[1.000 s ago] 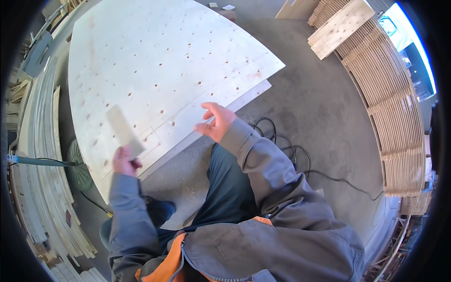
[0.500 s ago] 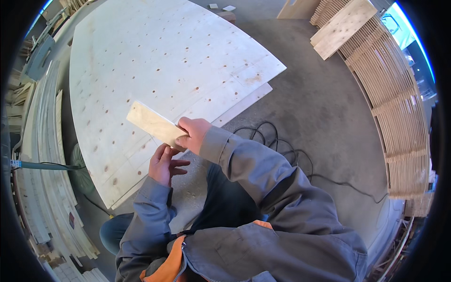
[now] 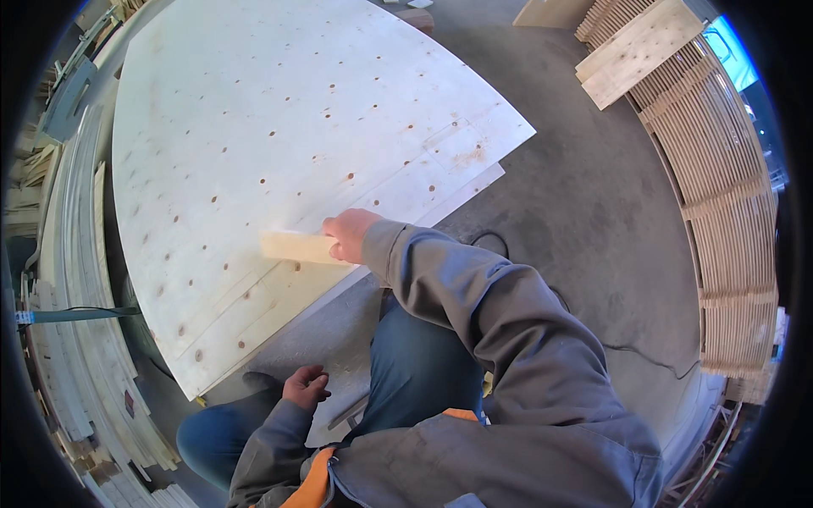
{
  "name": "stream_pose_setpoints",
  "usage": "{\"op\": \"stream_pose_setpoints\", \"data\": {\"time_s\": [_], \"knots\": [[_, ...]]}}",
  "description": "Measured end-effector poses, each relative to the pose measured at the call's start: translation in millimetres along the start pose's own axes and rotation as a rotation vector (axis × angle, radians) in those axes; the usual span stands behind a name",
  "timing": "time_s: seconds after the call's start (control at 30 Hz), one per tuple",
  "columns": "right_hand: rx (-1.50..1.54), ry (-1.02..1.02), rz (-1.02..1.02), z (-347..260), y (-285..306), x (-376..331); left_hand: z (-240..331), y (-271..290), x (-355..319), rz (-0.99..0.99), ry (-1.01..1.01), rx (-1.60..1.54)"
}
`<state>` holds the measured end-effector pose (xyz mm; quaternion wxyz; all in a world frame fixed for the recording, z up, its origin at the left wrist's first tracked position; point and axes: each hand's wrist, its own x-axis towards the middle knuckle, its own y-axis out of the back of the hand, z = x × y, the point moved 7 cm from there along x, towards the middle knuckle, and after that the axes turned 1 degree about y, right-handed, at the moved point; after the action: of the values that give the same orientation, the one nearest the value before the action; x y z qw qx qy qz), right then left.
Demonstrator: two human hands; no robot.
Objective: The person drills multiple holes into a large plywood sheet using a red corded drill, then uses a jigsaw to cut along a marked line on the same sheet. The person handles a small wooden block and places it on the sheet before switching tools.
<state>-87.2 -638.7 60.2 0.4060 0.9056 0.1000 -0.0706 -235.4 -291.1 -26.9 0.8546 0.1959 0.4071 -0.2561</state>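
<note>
a person kneeling at a large plywood sheet, holding a small wooden block against it.

the right hand (image 3: 349, 234) is closed around one end of a pale wooden block (image 3: 298, 248), fingers wrapped over it, pressing it flat on the plywood sheet (image 3: 279, 144) near the sheet's near edge. the block lies roughly level, pointing left from the hand. the left hand (image 3: 305, 388) hangs low and near, well apart from the block, fingers loosely curled and holding nothing, just above a second board lying under the sheet's near edge. a black cable (image 3: 627, 351) trails across the grey concrete floor (image 3: 593, 195) to the right. stacked wooden slats (image 3: 728, 220) stand far right; more timber strips (image 3: 76, 339) are piled along the left.
</note>
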Motion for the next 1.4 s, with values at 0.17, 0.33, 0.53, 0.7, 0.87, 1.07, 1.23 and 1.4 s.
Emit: {"op": "stream_pose_setpoints", "data": {"time_s": [0.17, 0.33, 0.53, 0.7, 0.87, 1.07, 1.23, 1.4], "knots": [[0.037, -0.313, 0.311, 119, 75, 3, -13, 5, 21, 0.015, -0.114, 0.157], [-0.267, -1.053, 0.895, 370, 265, -210, -32, 16, 34, 0.003, -0.056, 0.325], [-0.377, -0.996, 1.001, 355, 291, -304, -2, -8, 36, -0.032, -0.091, 0.372], [-0.005, -0.468, 0.773, 185, 178, -160, -2, -20, 35, -0.053, -0.177, 0.422], [0.053, 0.060, 0.311, 56, 50, -79, -16, -9, 38, -0.001, -0.230, 0.485], [0.073, -0.164, 0.408, 126, 61, -98, -23, 2, 31, 0.025, -0.229, 0.489], [-0.239, -1.062, 1.009, 326, 205, -315, -23, 0, 36, 0.011, -0.248, 0.510], [-0.321, -1.277, 0.989, 348, 222, -429, -21, -2, 42, 0.015, -0.211, 0.537]]}}
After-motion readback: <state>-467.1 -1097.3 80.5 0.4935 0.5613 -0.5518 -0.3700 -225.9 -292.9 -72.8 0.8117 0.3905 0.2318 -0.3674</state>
